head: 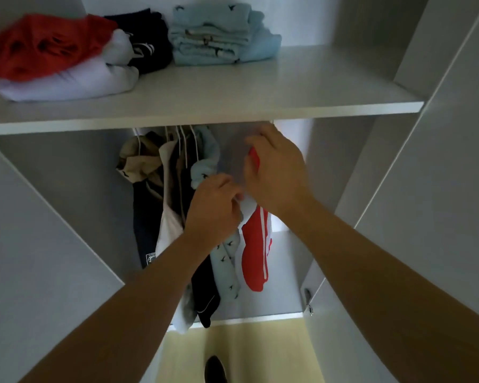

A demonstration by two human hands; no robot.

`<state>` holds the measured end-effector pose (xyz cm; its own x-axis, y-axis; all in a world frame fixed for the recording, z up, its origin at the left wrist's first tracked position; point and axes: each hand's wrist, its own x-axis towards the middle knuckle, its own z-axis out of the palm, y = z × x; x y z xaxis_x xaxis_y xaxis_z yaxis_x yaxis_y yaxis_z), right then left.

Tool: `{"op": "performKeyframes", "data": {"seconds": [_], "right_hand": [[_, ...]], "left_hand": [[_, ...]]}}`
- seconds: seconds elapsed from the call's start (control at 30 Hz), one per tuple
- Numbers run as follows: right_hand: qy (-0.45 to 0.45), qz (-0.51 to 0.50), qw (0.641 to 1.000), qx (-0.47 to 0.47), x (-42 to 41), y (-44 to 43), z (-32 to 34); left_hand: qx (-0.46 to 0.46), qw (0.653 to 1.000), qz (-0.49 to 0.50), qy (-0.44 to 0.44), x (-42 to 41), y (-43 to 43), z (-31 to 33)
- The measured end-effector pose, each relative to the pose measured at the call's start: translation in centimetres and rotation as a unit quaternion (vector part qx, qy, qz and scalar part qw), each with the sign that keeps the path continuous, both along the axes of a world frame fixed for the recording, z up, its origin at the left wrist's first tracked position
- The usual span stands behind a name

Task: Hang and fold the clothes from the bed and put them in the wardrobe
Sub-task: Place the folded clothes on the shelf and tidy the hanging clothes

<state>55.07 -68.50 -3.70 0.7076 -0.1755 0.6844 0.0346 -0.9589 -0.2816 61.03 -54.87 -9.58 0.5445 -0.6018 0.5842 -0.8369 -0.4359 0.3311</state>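
Inside the wardrobe, a red and white garment [256,250] hangs at the right end of a row of clothes on hangers [177,172]. My right hand [277,172] reaches up under the shelf and curls round the top of this garment near its hanger. Lower down, my left hand [216,208] pinches the garment's white edge. A light blue printed garment [227,266] hangs just left of it. Beige, white and dark pieces hang further left. The rail is hidden by the shelf.
The shelf [288,106] above carries folded clothes: a red piece [39,45] on a white one, a dark pile [147,42] and a light blue stack [219,34]. An open wardrobe door [440,189] stands at the right. A dark shoe [215,369] shows on the yellowish floor.
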Motion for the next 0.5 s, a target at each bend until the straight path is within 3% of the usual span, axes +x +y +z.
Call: {"op": "performKeyframes", "data": {"seconds": [0.17, 0.33, 0.5], "right_hand": [[0.053, -0.053, 0.993, 0.087, -0.8, 0.4, -7.0], [0.151, -0.161, 0.959, 0.179, 2.5, -1.6, -10.8], [0.256, -0.239, 0.91, 0.224, 6.7, -4.5, -12.3]], "left_hand": [[0.035, 0.983, 0.077, 0.16, -0.5, 0.7, -4.8], [0.093, 0.958, 0.16, 0.219, 3.9, 0.4, -6.2], [0.202, 0.91, 0.236, 0.276, 9.7, -1.3, -7.5]]}}
